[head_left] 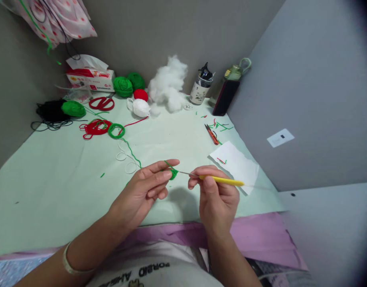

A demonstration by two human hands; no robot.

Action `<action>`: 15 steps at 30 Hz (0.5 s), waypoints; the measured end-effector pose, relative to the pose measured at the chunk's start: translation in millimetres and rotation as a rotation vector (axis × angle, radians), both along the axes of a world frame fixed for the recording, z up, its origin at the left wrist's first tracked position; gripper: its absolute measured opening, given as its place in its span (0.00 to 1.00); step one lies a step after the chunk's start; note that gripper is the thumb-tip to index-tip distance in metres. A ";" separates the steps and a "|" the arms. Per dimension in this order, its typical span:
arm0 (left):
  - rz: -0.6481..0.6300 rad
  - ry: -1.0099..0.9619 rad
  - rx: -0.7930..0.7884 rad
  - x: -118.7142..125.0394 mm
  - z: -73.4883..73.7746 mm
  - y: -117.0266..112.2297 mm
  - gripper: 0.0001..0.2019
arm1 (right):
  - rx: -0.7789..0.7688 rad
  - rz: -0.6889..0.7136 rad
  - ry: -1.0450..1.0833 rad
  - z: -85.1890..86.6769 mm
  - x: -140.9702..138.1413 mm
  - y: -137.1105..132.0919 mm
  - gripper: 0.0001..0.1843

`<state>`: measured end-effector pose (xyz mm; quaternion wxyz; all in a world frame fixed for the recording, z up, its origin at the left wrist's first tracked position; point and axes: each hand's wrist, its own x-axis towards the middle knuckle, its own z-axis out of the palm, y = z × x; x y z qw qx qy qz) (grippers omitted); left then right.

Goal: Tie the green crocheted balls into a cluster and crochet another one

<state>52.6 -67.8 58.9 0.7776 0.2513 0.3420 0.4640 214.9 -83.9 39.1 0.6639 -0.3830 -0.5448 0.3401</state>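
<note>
My left hand (147, 187) pinches a small green crochet piece (173, 173) between thumb and fingers, with green yarn (132, 153) running over the forefinger and trailing back across the table. My right hand (215, 195) grips a yellow-handled crochet hook (222, 180); its metal tip reaches into the green piece. Both hands hover just above the pale green table (52, 187) near its front edge.
At the back lie green yarn balls (123, 86), a red ball (141, 94), a white ball (141, 107), white stuffing (168, 85), red scissors (101, 103), a tissue box (89, 77), a cup (200, 89) and a bottle (229, 89). Snips (212, 134) and white paper (235, 165) lie right.
</note>
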 end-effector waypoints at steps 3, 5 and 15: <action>0.011 0.139 0.109 0.2 -1.9 -2.8 0.14 | -0.023 0.128 0.052 0.7 -3.8 3.1 0.10; 0.003 0.213 0.168 0.6 -3.1 -4.9 0.15 | -0.007 0.123 0.014 0.1 -4.9 2.7 0.09; 0.033 0.308 0.231 -1.5 -0.8 -4.4 0.14 | -0.142 0.204 0.169 2.4 0.6 2.5 0.10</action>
